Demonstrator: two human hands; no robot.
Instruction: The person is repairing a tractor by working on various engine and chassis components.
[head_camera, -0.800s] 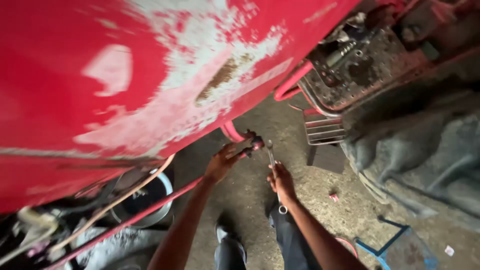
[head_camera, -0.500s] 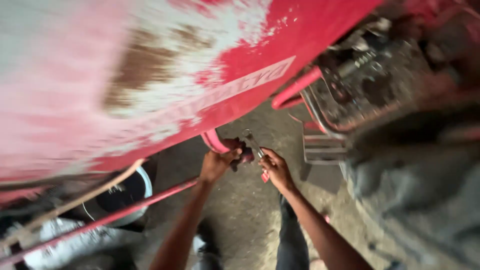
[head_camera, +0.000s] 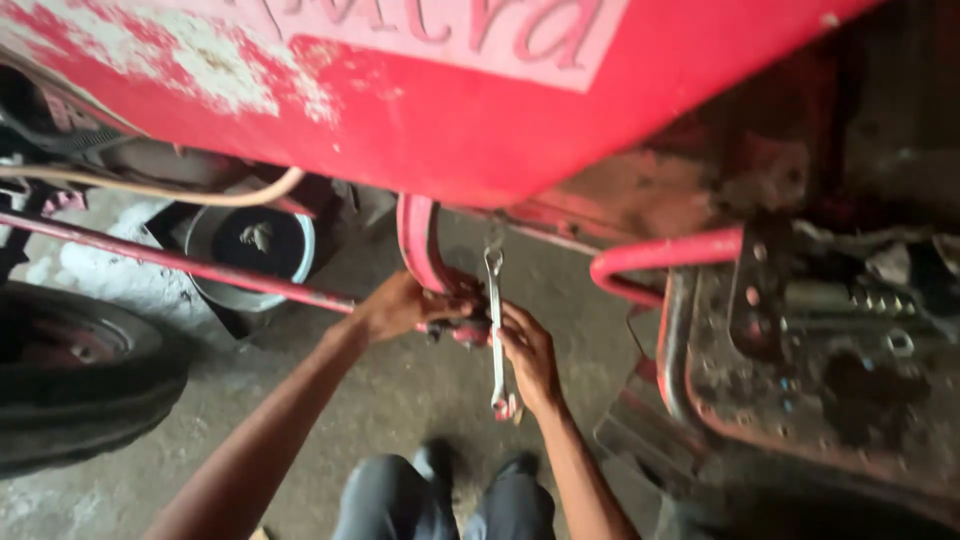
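Head view, centre frame: the left hand (head_camera: 400, 305) has its fingers clamped round the foot of a curved red bar (head_camera: 418, 240); the right hand (head_camera: 530, 355) grips a spanner (head_camera: 495, 330) standing upright just beside it. If the spanner slips off, knuckles may strike the bar.

We see a silver spanner (head_camera: 495, 330), upright, ring end up, just beside a curved red bracket (head_camera: 422, 250) hanging under the red body.
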